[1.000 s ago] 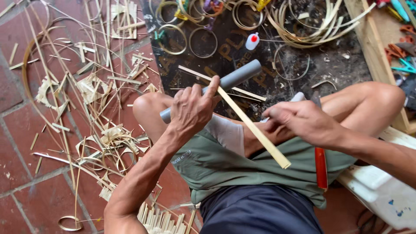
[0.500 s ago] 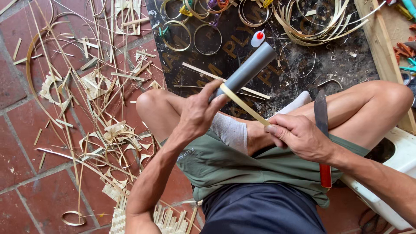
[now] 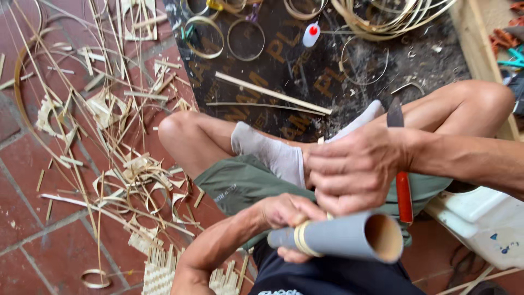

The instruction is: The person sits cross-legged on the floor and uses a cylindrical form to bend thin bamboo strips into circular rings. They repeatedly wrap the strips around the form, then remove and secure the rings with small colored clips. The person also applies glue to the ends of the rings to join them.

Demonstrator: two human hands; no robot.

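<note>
Pale bamboo shavings and curled strips (image 3: pixel 109 136) litter the red brick floor (image 3: pixel 33 218) at left. Far off, thin bamboo hoops (image 3: pixel 245 39) and a small white glue bottle with a red cap (image 3: pixel 311 34) lie on a dark printed mat (image 3: pixel 284 71), with two straight bamboo slats (image 3: pixel 273 93) nearer.

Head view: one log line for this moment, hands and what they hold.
left hand: grips grey tube | bamboo strip: wrapped around tube | right hand: on top, pressing at strip | knife: on lap
</note>
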